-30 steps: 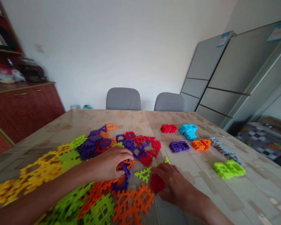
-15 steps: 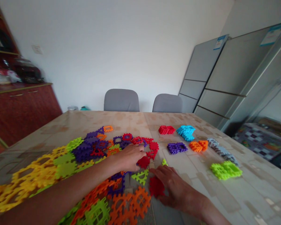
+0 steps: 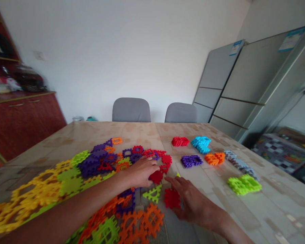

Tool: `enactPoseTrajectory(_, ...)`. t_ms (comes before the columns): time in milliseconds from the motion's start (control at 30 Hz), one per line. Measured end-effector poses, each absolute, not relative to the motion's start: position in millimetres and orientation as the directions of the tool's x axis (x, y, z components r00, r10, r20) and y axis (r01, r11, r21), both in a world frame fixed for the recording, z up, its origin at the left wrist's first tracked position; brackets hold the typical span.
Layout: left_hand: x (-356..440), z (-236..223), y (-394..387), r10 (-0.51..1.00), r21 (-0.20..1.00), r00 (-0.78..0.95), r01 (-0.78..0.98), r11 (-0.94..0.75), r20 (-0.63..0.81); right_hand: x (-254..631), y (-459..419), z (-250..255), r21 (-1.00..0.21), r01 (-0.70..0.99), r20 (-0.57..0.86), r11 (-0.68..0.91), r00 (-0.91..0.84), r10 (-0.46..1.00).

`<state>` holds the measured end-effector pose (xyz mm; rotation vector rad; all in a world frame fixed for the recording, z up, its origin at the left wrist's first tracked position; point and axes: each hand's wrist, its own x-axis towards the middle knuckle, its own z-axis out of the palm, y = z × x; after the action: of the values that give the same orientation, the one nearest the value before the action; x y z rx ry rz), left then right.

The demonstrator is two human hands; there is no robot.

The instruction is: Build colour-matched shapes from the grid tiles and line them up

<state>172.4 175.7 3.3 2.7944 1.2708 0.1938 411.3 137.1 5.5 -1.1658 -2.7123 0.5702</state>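
Flat plastic building pieces with toothed edges lie in a large heap in front of me. My left hand (image 3: 144, 169) reaches over the heap's right end, its fingers curled down round a solid red piece (image 3: 156, 177). My right hand (image 3: 190, 196) rests just right of the heap, with thumb and fingers about another red square piece (image 3: 171, 198) at the table. A lime-green triangle (image 3: 153, 194) lies between the two hands. A small green tip (image 3: 178, 175) shows behind my right fingers. More red pieces (image 3: 166, 158) lie past my left fingertips.
Yellow pieces (image 3: 35, 189), purple pieces (image 3: 91, 166) and orange pieces (image 3: 152, 220) spread left and near. To the right stand sorted stacks: red (image 3: 180, 141), blue (image 3: 201, 144), purple (image 3: 191, 161), orange (image 3: 214, 158), grey (image 3: 241, 166) and green (image 3: 244, 185). Two grey chairs (image 3: 131, 110) are behind the table.
My right hand has shifted slightly right, and the red square piece with it. My left hand and the red piece at its fingers have moved very little. The view has turned slightly.
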Motion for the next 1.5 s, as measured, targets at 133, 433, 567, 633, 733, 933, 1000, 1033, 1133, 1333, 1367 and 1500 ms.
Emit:
enactPoseTrajectory(133, 172.0, 7.3, 181.4, 0.773, 0.122, 0.626, 0.764, -0.634, 0.1, 420.4, 143.3, 8.6, -0.399, 0.673, 0.031, 0.624, -0.67, 0.742)
enactPoseTrajectory(433, 213.7, 14.3, 105.8, 0.766, 0.28, 0.624, 0.715, -0.64, 0.157, 453.8, 169.8, 3.7, -0.345, 0.657, 0.375, 0.671, -0.559, 0.74)
enactPoseTrajectory(567, 237.4, -12.4, 82.4, 0.797, 0.302, 0.59, 0.742, -0.599, 0.131, 455.2, 167.1, 10.0, -0.379, 0.641, 0.275, 0.668, -0.611, 0.742)
enactPoseTrajectory(633, 237.7, -19.9, 81.9, 0.828, 0.294, 0.547, 0.777, -0.557, 0.123, 453.2, 161.2, 15.4, -0.415, 0.637, 0.172, 0.649, -0.646, 0.744)
enactPoseTrajectory(733, 225.1, -20.8, 82.6, 0.849, 0.261, 0.521, 0.81, -0.525, 0.093, 446.7, 149.9, 22.5, -0.439, 0.654, 0.001, 0.616, -0.685, 0.728)
enactPoseTrajectory(933, 187.3, -8.3, 72.6, 0.886, 0.201, 0.464, 0.865, -0.459, 0.026, 424.0, 128.0, 24.8, -0.439, 0.646, -0.268, 0.624, -0.757, 0.595)
enactPoseTrajectory(1000, 178.4, -6.9, 69.1, 0.897, 0.178, 0.442, 0.882, -0.437, 0.01, 419.3, 124.1, 22.4, -0.424, 0.651, -0.294, 0.629, -0.756, 0.585)
enactPoseTrajectory(1033, 175.2, -6.8, 67.8, 0.9, 0.167, 0.435, 0.887, -0.43, 0.006, 418.1, 123.1, 21.1, -0.418, 0.655, -0.296, 0.63, -0.753, 0.587)
enactPoseTrajectory(1133, 170.1, -6.4, 65.7, 0.904, 0.149, 0.428, 0.894, -0.423, 0.003, 416.1, 121.9, 17.0, -0.407, 0.662, -0.277, 0.63, -0.746, 0.605)
enactPoseTrajectory(1333, 163.8, -1.7, 65.4, 0.906, 0.21, 0.422, 0.888, -0.41, -0.014, 407.0, 121.9, 9.0, -0.439, 0.562, -0.2, 0.701, -0.822, 0.533)
enactPoseTrajectory(1367, 161.0, -1.5, 65.9, 0.903, 0.237, 0.429, 0.88, -0.412, -0.021, 406.1, 123.7, 8.9, -0.455, 0.536, -0.185, 0.711, -0.838, 0.513)
enactPoseTrajectory(1500, 143.9, -1.7, 77.8, 0.888, 0.336, 0.459, 0.835, -0.436, 0.011, 405.4, 146.1, 18.3, -0.508, 0.503, -0.088, 0.699, -0.838, 0.539)
